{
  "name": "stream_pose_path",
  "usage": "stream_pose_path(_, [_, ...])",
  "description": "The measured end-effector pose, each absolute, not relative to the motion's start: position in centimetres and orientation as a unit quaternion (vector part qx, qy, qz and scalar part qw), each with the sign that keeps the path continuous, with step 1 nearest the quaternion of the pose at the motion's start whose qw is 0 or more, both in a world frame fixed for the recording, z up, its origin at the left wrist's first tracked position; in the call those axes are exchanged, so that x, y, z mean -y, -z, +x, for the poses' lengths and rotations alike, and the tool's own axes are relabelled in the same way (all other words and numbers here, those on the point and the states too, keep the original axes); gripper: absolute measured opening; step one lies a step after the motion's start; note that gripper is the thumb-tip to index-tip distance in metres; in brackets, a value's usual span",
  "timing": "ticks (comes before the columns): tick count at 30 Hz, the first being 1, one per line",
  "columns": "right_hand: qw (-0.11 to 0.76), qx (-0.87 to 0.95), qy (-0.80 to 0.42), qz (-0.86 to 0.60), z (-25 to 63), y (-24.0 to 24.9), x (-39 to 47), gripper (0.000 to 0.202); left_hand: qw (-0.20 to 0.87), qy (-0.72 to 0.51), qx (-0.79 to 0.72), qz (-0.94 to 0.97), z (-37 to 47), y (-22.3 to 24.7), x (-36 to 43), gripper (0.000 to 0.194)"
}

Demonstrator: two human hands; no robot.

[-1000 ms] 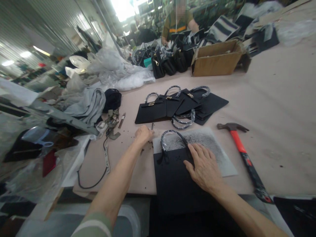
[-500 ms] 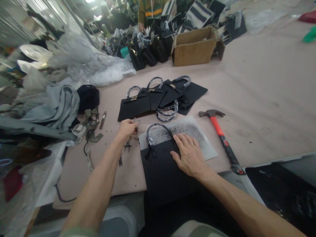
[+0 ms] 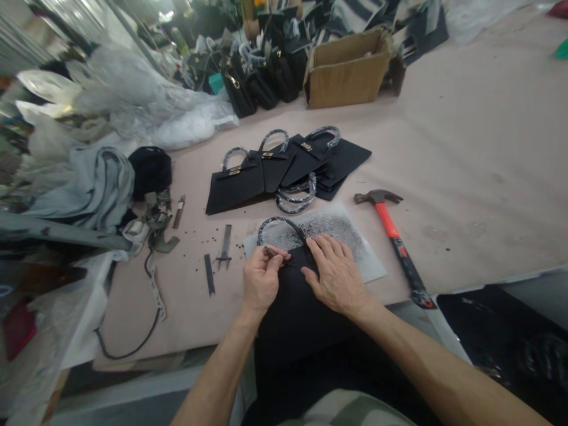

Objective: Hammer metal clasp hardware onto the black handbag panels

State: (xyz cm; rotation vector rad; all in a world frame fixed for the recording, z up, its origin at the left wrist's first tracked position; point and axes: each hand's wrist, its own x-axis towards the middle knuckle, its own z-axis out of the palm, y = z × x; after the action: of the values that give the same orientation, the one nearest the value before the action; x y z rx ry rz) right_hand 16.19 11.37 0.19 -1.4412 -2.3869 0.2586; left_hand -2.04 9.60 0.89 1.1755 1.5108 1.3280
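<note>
My left hand (image 3: 262, 277) pinches a slim metal hole punch (image 3: 268, 251), its tip end close to the top of a black bag panel (image 3: 306, 302). The panel hangs over the table's front edge, and its plastic-wrapped handle (image 3: 278, 220) arches up behind. My right hand (image 3: 333, 273) lies flat on the panel's upper right, fingers stretched beside the handle's right end. Under the panel's top is a white board (image 3: 350, 236) covered in dark marks. A claw hammer (image 3: 394, 234) with a red and black grip rests to the right.
Several black bag panels (image 3: 239, 192) with wrapped handles and gold fittings lie behind the board. Metal pronged tools (image 3: 225, 242) and small black dots are on the left, near fabric scraps (image 3: 160, 216). A cardboard box (image 3: 346, 77) and black bags (image 3: 239, 89) stand farther back.
My left hand has moved right with the hole punch, from the bare table onto the black panel. My right hand has stayed on the panel. The view has shifted slightly.
</note>
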Motion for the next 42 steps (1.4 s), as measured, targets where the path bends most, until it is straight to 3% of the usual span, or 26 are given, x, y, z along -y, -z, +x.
stream_pose_path(17, [0.192, 0.836, -0.108, -0.502, 16.3, -0.3, -11.3, 0.057, 0.281, -0.505, -0.605, 0.547, -1.3, 0.4, -8.6, 0.009])
stream_pose_path(25, [0.33, 0.781, -0.171, -0.502, 19.6, -0.8, -13.3, 0.038, 0.235, -0.481, -0.564, 0.629, -2.0, 0.9, -8.9, 0.012])
stream_pose_path(29, [0.26, 0.716, -0.108, -0.639, 25.1, -1.7, -14.7, 0.035, 0.211, -0.463, -0.547, 0.665, -1.8, 0.5, -9.0, 0.014])
stream_pose_path(32, [0.238, 0.613, -0.211, -0.723, 28.6, -1.8, -15.6, 0.017, 0.205, -0.462, -0.532, 0.68, -1.7, 0.4, -9.2, 0.015])
stream_pose_path(34, [0.248, 0.535, -0.319, -0.742, 29.7, -2.0, -16.4, 0.019, 0.207, -0.465, -0.528, 0.68, -1.7, 0.5, -9.2, 0.014])
stream_pose_path(39, [0.263, 0.492, -0.484, -0.674, 28.4, -4.8, -17.6, 0.013, 0.22, -0.474, -0.531, 0.667, -1.7, 0.8, -9.1, 0.013])
stream_pose_path(42, [0.291, 0.48, -0.522, -0.642, 26.1, -7.7, -15.8, 0.017, 0.222, -0.47, -0.537, 0.665, -1.7, 0.9, -9.1, 0.013])
